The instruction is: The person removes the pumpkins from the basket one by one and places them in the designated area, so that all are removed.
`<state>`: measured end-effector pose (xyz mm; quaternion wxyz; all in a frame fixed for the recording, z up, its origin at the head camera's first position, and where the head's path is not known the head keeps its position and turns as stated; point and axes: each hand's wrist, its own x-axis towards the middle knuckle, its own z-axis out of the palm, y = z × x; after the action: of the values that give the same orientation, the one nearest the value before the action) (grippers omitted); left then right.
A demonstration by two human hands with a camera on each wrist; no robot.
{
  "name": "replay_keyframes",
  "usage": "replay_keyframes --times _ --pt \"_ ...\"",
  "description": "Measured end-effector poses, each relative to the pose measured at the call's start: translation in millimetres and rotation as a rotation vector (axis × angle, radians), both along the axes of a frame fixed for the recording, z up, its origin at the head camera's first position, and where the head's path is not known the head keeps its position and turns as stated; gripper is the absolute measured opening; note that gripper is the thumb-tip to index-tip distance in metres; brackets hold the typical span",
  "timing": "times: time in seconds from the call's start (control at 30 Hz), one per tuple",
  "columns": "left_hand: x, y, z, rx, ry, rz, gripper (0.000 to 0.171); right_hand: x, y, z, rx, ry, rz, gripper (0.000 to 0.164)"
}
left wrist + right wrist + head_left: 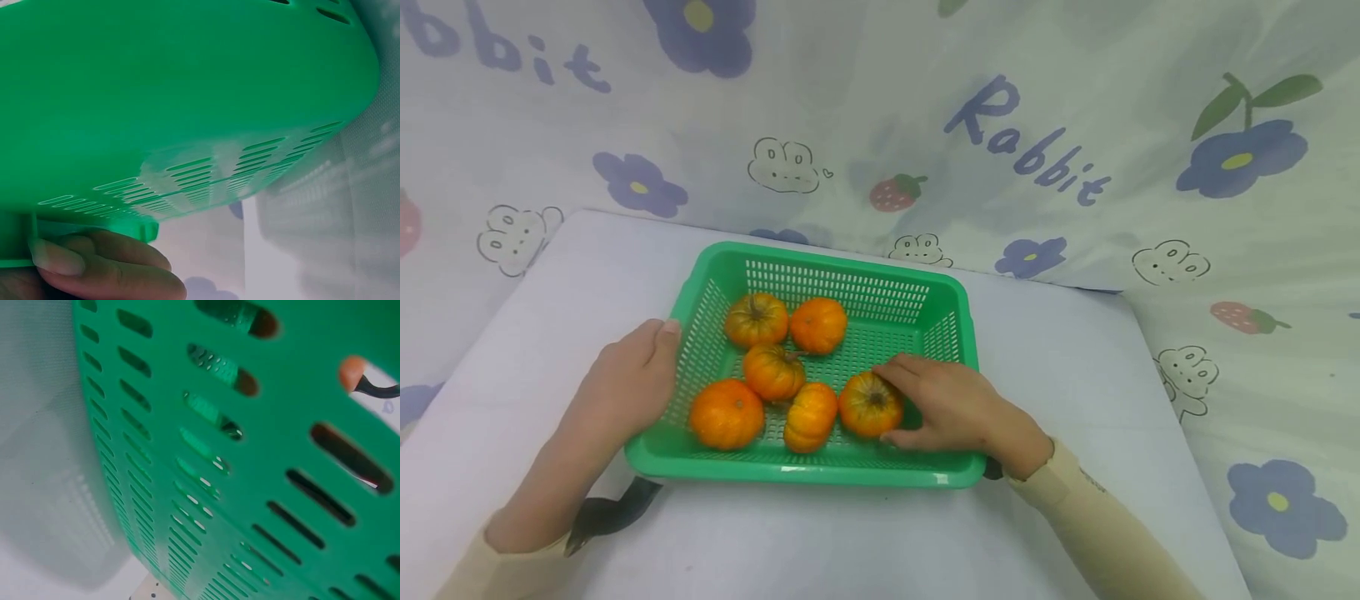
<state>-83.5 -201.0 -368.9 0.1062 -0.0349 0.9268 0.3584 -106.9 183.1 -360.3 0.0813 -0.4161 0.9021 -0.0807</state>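
Observation:
A green plastic basket (805,473) with slotted walls holds several small orange pumpkins. My left hand (628,383) grips its left rim; from the left wrist view, the fingers (119,272) curl under the rim beside the basket's outer wall (187,81). Inside the basket at the front right, my right hand (951,404) holds a small pumpkin (868,408), fingers over its top edge and thumb low on its right side. To its left lies a ribbed pumpkin (810,417). In the right wrist view the slotted wall (156,462) hides most of that hand.
More pumpkins lie at the basket's left: one at the front (727,414), one in the middle (772,372) and two at the back, a greenish pumpkin (756,322) and an orange one (820,325). A white table (1060,367) is under the basket, with a printed curtain (865,100) behind.

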Motion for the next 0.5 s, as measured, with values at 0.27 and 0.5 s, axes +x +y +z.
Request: replay_keyframes --times 0.27,0.5 --pt "-0.2 -0.8 0.6 -0.011 0.002 -0.001 0.059 -0.4 2.5 -0.8 -0.074 0.002 0.009 0.071" --pt "-1.3 -1.5 2.1 -0.033 0.005 -0.006 0.057 -0.5 4.4 0.2 -0.097 -0.027 -0.010 0.077"
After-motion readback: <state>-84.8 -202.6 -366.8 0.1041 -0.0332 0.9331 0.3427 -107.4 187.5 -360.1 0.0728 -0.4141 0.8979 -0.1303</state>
